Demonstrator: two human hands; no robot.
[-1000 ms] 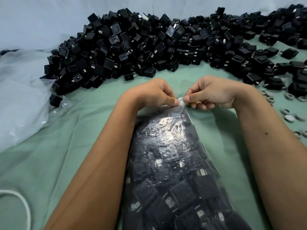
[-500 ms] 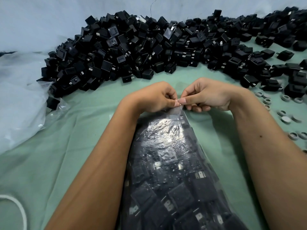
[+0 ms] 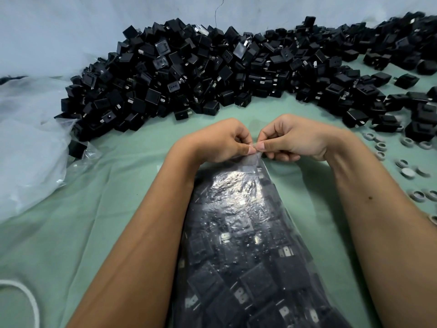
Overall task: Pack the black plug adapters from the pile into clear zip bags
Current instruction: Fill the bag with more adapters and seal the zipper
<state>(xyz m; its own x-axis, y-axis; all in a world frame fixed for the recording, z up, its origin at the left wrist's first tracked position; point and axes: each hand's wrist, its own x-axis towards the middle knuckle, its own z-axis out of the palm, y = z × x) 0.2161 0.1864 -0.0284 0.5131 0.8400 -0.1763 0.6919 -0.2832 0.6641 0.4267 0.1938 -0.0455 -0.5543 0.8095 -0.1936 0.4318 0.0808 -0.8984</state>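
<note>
Nearest you, one clear zip bag point(image 3: 238, 233) lies lengthwise on the green surface point(image 3: 94, 209) between your forearms, packed full of black adapters, too many to count through the film. At its far end your two hands meet: your left hand point(image 3: 220, 140) and right hand point(image 3: 298, 138) each pinch the bag's mouth between thumb and fingers. To seal it well, probably keep both lips aligned and press outward along the strip from the middle. Beyond lies one pile point(image 3: 212, 74) of loose adapters, hundreds at least. Roughly a dozen grey rings point(image 3: 402, 162) lie scattered to the right.
</note>
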